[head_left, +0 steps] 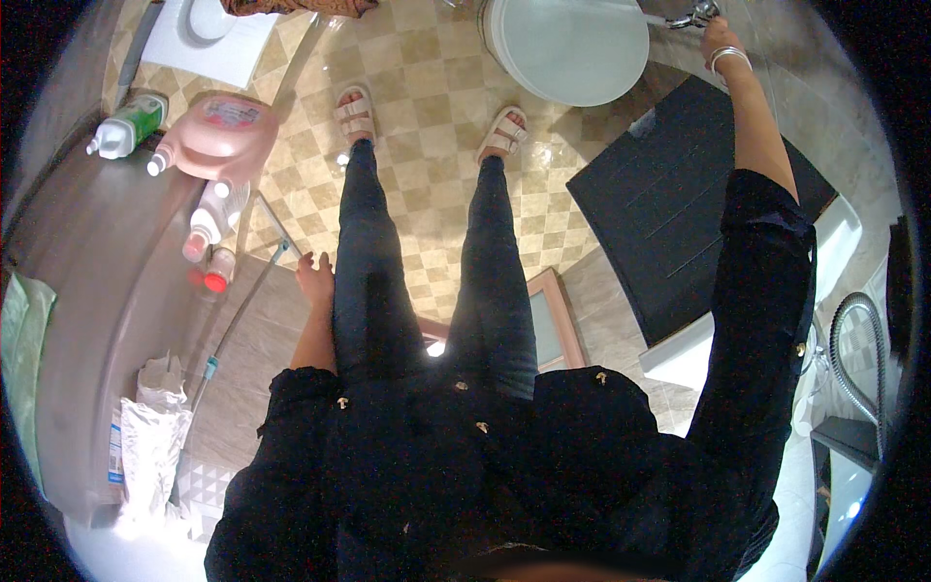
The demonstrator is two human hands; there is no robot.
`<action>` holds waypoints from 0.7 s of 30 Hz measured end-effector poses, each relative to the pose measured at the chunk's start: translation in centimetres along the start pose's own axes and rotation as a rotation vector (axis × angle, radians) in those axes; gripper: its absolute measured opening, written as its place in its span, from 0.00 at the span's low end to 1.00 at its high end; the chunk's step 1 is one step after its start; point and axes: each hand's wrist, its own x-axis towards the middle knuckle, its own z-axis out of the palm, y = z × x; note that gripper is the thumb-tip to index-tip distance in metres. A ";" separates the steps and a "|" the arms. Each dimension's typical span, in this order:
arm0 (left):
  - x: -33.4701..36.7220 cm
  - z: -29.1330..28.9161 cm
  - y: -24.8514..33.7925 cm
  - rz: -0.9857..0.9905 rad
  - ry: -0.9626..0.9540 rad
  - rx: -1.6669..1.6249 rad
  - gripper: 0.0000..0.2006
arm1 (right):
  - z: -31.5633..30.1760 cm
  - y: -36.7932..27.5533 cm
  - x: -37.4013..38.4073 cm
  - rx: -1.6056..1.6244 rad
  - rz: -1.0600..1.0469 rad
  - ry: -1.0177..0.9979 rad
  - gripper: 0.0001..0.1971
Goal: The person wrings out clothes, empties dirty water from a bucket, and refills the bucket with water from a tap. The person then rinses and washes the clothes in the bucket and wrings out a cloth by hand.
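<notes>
At the far right, my right hand (720, 37) reaches out with its fingers closed around the chrome tap (694, 16) on the wall. A bracelet circles that wrist. Left of the tap stands a large white bucket (572, 48); a pale streak, perhaps water, runs from the tap to its rim. How full the bucket is, I cannot tell. My left hand (315, 276) hangs beside my left thigh, fingers loosely apart and holding nothing. The nearest thing to it is a thin pole (240, 315) with a teal joint.
On the left ledge (107, 252) stand a pink jug (223, 136), a green-labelled bottle (131, 126) and red-capped bottles (222, 270). A black slatted cover (669, 194) lies at the right, near a coiled metal hose (858, 354). My sandalled feet stand on checkered tile (417, 194).
</notes>
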 end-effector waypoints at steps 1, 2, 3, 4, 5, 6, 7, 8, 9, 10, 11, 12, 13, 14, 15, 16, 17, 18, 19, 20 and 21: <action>0.5 0.5 0.0 0.013 -0.018 -0.028 0.23 | 0.2 1.5 0.3 -0.056 -0.030 0.024 0.10; 0.4 0.5 -0.6 -0.003 -0.019 -0.046 0.23 | 0.2 0.2 0.2 -0.051 -0.044 0.018 0.10; 0.0 0.2 -1.1 -0.021 -0.006 -0.042 0.23 | -0.4 -1.8 -0.4 0.000 0.000 -0.027 0.10; -0.3 0.0 -1.0 -0.029 0.012 -0.029 0.23 | -1.3 -3.0 -1.2 0.046 0.056 -0.069 0.10; -0.4 0.0 -0.8 -0.028 0.021 -0.016 0.23 | -1.6 -3.1 -1.5 0.045 0.059 -0.069 0.10; -0.4 -0.1 -0.6 -0.028 0.020 -0.015 0.23 | -1.9 -3.3 -1.8 0.083 0.074 -0.075 0.10; -0.5 -0.2 -0.5 -0.037 0.007 -0.035 0.23 | -2.0 -3.6 -2.0 0.122 0.087 -0.081 0.10; -0.5 -0.3 -0.3 -0.039 -0.008 -0.056 0.23 | -1.9 -3.1 -1.9 0.122 0.091 -0.079 0.10; -0.3 -0.1 -0.3 -0.033 -0.012 -0.058 0.23 | -1.3 -2.1 -1.2 0.060 0.074 -0.055 0.10; 0.0 0.0 -0.2 -0.026 -0.020 -0.058 0.22 | -0.8 -1.1 -0.6 -0.002 0.057 -0.031 0.10; 0.2 0.1 -0.2 -0.021 -0.028 -0.056 0.22 | 0.1 0.0 0.2 -0.004 0.062 -0.031 0.10; 0.2 0.1 0.5 -0.014 -0.035 -0.058 0.22 | 0.5 1.0 0.6 -0.054 0.040 0.009 0.10; 0.2 0.1 1.2 -0.012 -0.050 -0.060 0.22 | 0.8 2.1 0.8 -0.106 0.020 0.050 0.10; -0.2 -0.3 1.2 -0.036 -0.046 -0.054 0.22 | 0.8 0.5 0.8 -0.099 0.003 0.043 0.10; -0.6 -0.7 0.6 -0.056 -0.031 -0.050 0.22 | 0.2 -1.8 0.2 -0.015 0.036 -0.008 0.10; -0.7 -0.8 0.2 -0.062 -0.023 -0.057 0.22 | -0.6 -2.9 -0.4 0.062 0.084 -0.055 0.10; -0.4 -0.5 0.2 -0.054 -0.026 -0.066 0.22 | -0.6 -2.3 -0.4 0.059 0.092 -0.053 0.10; -0.1 -0.2 0.0 -0.048 -0.030 -0.068 0.22 | -0.7 -1.8 -0.5 0.021 0.070 -0.044 0.10; 0.2 0.0 -0.1 -0.036 -0.029 -0.068 0.22 | -0.7 -1.4 -0.5 -0.016 0.048 -0.035 0.10; 0.3 0.2 -0.6 -0.031 -0.022 -0.066 0.22 | -0.8 -1.7 -0.6 -0.015 0.045 -0.036 0.10; 0.4 0.4 -1.1 -0.035 -0.020 -0.065 0.22 | -1.0 -2.1 -0.7 -0.003 0.042 -0.040 0.10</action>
